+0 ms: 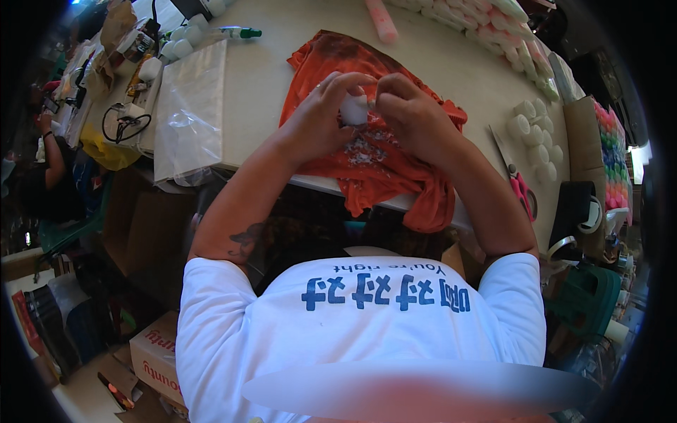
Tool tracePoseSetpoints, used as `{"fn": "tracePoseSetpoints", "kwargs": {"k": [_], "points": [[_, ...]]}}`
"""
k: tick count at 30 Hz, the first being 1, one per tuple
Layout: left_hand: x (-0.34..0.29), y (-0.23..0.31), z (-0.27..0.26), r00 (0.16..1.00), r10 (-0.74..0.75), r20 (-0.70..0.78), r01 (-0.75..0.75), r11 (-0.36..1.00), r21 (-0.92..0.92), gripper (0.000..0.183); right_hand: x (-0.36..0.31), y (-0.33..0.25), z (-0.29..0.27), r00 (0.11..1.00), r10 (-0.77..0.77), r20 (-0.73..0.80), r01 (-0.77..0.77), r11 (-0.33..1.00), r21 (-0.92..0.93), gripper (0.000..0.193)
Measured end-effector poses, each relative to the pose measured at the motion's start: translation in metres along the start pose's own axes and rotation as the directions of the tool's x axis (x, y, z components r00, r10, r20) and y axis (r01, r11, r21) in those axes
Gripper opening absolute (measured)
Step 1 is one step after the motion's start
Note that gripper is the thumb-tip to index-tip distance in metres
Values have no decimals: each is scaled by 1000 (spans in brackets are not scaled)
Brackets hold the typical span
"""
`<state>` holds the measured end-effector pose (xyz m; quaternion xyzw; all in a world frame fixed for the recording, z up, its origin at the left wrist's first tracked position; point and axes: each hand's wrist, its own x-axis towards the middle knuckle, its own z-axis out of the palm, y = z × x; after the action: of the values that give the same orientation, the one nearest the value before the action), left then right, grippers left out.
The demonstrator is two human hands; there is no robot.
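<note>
Nearest you, white shavings [367,151] litter a rumpled orange cloth [315,79] on the counter [257,92]; they may get in the way. Over it, your left hand [321,107] grips a white cylinder [355,111]; your right hand [407,106] curls closed beside it, contents unclear. This looks like close edge work, needing a steady left hold. Rightward lie scissors [513,169]; a pink stick [382,22] lies beyond.

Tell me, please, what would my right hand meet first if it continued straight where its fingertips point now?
Probably the white rounded piece in your left hand: your right hand points its fingertips leftward at it. They may already touch; depth is unclear.
</note>
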<state>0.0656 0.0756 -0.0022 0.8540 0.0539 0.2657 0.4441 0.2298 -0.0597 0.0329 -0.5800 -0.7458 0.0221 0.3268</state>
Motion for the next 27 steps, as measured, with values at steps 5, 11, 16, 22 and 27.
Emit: {"fn": "tracePoseSetpoints", "kwargs": {"k": [5,11,16,22,27], "points": [[1,5,-3,1000,3,12,-2,1000,-11,87,-6,-4,-4,996,10,87,-18,995,96,17],[2,4,-3,996,-85,15,86,994,-60,85,-4,7,-17,995,44,-91,-38,997,67,17],[2,5,-4,984,-169,62,175,978,-109,89,-1,11,-8,994,-6,-105,14,997,78,19],[1,2,-1,999,15,-45,-15,1000,-8,88,4,3,2,996,-70,-45,65,993,-103,22],[-2,-2,-3,999,-51,-17,52,997,53,86,-1,-5,-2,995,-67,77,69,997,-24,18]]}}
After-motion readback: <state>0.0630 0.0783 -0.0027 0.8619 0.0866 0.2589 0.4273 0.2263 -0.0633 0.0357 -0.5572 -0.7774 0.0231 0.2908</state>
